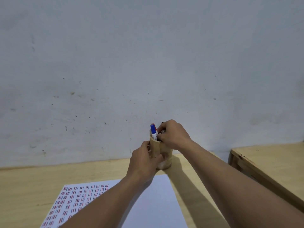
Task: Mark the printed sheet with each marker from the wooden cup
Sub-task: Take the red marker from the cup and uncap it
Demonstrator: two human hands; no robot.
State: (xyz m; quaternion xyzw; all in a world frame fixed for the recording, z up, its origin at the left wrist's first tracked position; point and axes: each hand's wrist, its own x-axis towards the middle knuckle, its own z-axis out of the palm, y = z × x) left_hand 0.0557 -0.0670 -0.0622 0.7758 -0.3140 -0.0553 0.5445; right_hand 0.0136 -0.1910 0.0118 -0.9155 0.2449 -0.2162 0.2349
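Note:
A wooden cup (164,150) stands upright on the table near the wall. My left hand (144,160) wraps around its left side. A blue-capped marker (153,131) sticks up out of the cup. My right hand (172,135) is at the cup's mouth, fingers closed around other markers there; a bit of red and black shows between them, mostly hidden. The printed sheet (158,195) lies in front of the cup, its left part covered with rows of short red, blue and black strokes, partly under my left forearm.
The light wooden table (32,186) runs up to a scuffed white wall (148,63). A second wooden table (271,162) stands to the right, with a narrow gap between the two.

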